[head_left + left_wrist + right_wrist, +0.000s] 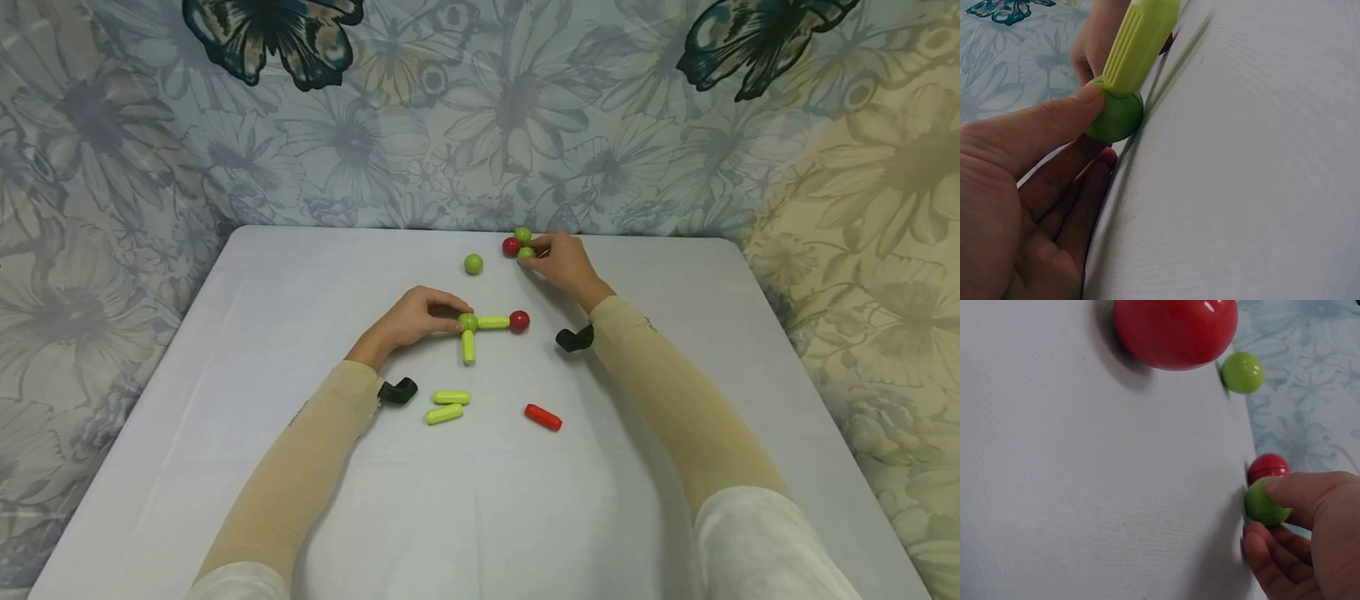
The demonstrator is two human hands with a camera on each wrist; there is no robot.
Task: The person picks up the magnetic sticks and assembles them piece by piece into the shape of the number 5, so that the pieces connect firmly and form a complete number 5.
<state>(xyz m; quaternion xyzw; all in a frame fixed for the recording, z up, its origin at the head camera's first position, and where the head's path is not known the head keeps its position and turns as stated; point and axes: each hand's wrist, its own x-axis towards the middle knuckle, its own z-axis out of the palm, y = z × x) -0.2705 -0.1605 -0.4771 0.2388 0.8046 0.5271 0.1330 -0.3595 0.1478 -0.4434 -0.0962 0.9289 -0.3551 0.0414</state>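
Note:
Between thumb and fingers, my left hand [416, 318] pinches a green ball [1116, 119] at the corner of a small construction. From that ball one yellow-green stick [492, 322] runs right to a red ball [519, 322], and another yellow-green stick [468, 347] points toward the front. At the table's back edge my right hand [564, 265] pinches a loose green ball [1266, 503] between thumb and fingers. Close beside that ball lie a second red ball [511, 247] and another green ball [522, 235].
A single green ball [473, 264] lies left of the back cluster. Nearer the front are two yellow-green sticks [452, 397] and a red stick [543, 417]. Black wrist-camera pieces [398, 391] stick out from both sleeves. A patterned cloth [480, 150] hangs behind the white table [420, 517].

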